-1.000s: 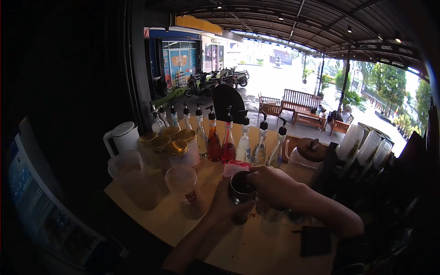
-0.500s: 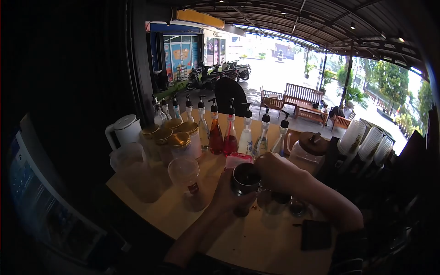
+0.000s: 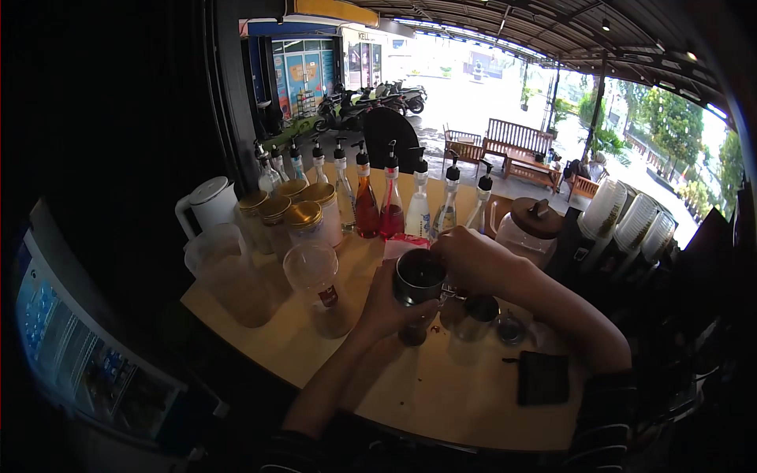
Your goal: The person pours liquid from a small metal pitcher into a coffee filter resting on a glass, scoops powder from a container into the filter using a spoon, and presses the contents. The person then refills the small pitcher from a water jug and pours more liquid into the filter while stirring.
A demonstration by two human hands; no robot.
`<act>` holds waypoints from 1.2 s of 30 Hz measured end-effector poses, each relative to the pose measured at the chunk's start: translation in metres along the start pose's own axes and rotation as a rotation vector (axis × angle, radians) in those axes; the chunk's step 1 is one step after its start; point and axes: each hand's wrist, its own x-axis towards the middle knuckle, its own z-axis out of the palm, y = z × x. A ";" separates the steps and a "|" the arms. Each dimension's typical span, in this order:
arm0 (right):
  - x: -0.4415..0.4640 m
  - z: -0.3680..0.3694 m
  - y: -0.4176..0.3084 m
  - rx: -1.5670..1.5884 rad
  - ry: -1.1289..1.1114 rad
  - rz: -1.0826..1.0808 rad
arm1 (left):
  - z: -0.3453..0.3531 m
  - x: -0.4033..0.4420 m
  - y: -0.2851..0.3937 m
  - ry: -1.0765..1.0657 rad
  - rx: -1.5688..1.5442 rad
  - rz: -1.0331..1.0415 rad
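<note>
A dark metal cup with dark contents is upright above the table, its mouth facing up toward me. My left hand wraps round its side, thumb across the front. My right hand is closed at the cup's right rim; what its fingers hold is hidden. Behind the cup lies a red and white packet. Beside my right forearm a metal jug and a small round metal item stand on the table. Dark crumbs lie below the cup.
Pump bottles line the back edge. Gold-lidded jars, a white kettle, a clear pitcher and a plastic cup stand left. A lidded glass jar, stacked cups and a black pouch are right.
My view has tilted down slightly, so the table and bottles appear higher. The left hand still grips the cup, and the right hand stays closed at its rim.
</note>
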 end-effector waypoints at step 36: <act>-0.012 -0.004 0.001 -0.075 0.002 -0.020 | 0.007 0.004 0.008 0.099 0.041 0.073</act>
